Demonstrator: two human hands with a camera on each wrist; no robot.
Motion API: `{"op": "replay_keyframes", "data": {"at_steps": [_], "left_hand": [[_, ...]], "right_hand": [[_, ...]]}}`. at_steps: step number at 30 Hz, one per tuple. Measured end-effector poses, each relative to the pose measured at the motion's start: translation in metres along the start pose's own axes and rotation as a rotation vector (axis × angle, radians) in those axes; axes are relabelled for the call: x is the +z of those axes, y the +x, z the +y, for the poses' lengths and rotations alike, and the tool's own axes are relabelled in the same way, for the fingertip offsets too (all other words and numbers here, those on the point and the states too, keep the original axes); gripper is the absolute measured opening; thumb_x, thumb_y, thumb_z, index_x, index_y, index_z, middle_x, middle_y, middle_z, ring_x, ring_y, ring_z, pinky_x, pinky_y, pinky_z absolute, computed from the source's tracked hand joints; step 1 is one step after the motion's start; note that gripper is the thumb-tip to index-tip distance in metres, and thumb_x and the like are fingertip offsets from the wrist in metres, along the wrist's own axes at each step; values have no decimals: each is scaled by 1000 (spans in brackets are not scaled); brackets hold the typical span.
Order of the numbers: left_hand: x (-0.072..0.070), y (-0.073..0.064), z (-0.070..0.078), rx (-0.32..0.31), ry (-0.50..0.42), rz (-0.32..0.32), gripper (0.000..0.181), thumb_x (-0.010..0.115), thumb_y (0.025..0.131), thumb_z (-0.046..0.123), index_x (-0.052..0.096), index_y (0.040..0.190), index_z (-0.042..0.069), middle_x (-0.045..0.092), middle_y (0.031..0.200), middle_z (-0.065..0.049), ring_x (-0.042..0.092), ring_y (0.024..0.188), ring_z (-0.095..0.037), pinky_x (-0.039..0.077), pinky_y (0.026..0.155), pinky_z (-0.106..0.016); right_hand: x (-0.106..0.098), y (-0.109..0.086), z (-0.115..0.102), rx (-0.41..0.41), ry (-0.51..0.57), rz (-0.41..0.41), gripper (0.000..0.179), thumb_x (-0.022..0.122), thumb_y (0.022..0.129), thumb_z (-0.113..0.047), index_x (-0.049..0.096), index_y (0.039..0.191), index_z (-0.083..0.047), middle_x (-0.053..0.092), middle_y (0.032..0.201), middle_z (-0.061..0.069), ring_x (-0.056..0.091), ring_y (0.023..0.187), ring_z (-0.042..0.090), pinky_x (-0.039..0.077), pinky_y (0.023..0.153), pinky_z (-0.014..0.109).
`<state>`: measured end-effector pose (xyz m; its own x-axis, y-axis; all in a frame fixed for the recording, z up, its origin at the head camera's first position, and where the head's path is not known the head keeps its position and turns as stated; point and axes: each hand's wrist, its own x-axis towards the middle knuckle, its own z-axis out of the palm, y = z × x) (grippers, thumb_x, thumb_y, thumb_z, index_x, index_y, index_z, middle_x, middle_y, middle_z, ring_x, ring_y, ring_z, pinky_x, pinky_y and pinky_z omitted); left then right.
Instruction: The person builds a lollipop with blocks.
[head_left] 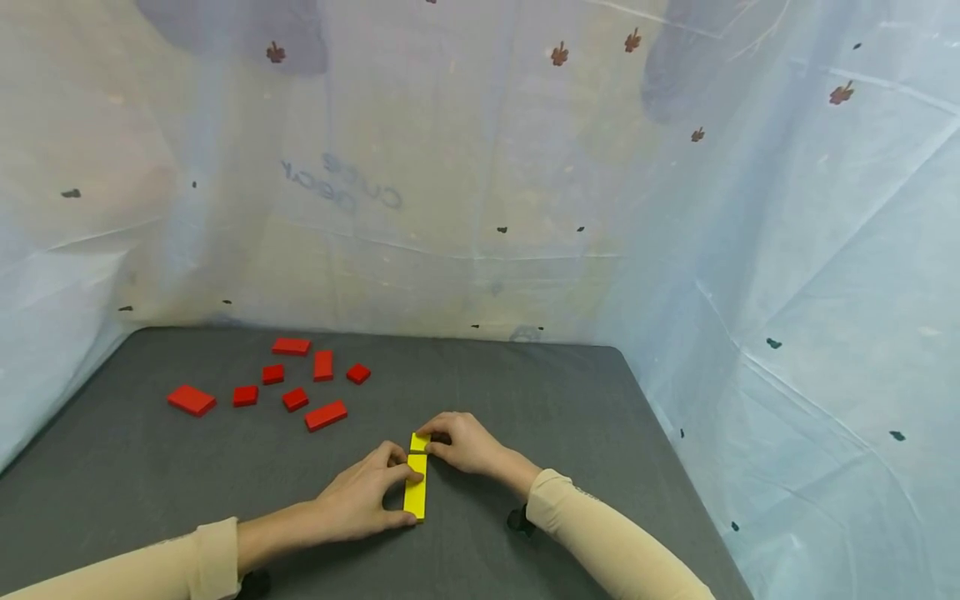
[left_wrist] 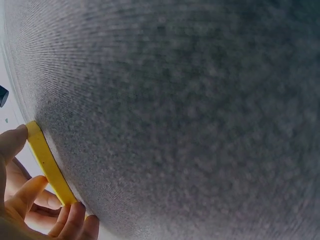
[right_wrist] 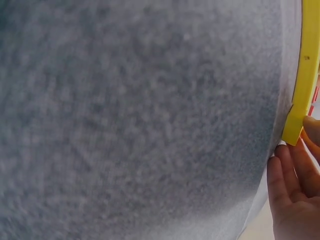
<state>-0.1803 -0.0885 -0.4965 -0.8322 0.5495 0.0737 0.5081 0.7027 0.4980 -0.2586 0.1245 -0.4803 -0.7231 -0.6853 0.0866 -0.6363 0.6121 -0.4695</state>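
A long yellow block (head_left: 416, 497) lies flat on the dark grey table, pointing away from me. My left hand (head_left: 360, 500) holds it, thumb at the near end, a finger on its top and the others by the far end. Beyond that far end is a short yellow block (head_left: 417, 443), in line with the long one. My right hand (head_left: 468, 446) pinches this short block between thumb and fingers. In the right wrist view the short block (right_wrist: 293, 127) appears against the long block's end, slightly out of line. The left wrist view shows the long block (left_wrist: 50, 165) along the fingers.
Several red blocks, long ones (head_left: 326, 416) and short ones (head_left: 296, 399), lie scattered at the back left of the table (head_left: 570, 400). A translucent plastic sheet (head_left: 450, 167) with small leaf marks hangs behind the table and along its sides.
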Motion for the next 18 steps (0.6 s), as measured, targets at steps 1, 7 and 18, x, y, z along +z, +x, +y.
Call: {"op": "replay_keyframes", "data": {"at_steps": [1, 7, 18], "left_hand": [[0, 0, 0, -3, 1, -1, 50, 75, 74, 56, 66, 116, 31, 45, 116, 5, 48, 89, -7, 45, 68, -23], [0, 0, 0, 1, -2, 7, 49, 76, 73, 56, 66, 115, 31, 45, 116, 5, 48, 88, -7, 44, 67, -22], [-1, 0, 2, -5, 15, 13, 50, 76, 73, 57, 67, 114, 30, 45, 114, 6, 47, 87, -6, 43, 65, -22]], "right_hand": [[0, 0, 0, -12, -9, 1, 27, 63, 94, -18, 67, 120, -16, 67, 116, -3, 62, 102, 7, 50, 86, 19], [0, 0, -1, -54, -41, 6, 26, 62, 94, -18, 68, 120, -16, 67, 117, -3, 61, 108, 10, 49, 92, 24], [1, -1, -1, -72, -71, -8, 27, 60, 95, -19, 67, 121, -18, 66, 119, -4, 60, 110, 9, 46, 99, 32]]}}
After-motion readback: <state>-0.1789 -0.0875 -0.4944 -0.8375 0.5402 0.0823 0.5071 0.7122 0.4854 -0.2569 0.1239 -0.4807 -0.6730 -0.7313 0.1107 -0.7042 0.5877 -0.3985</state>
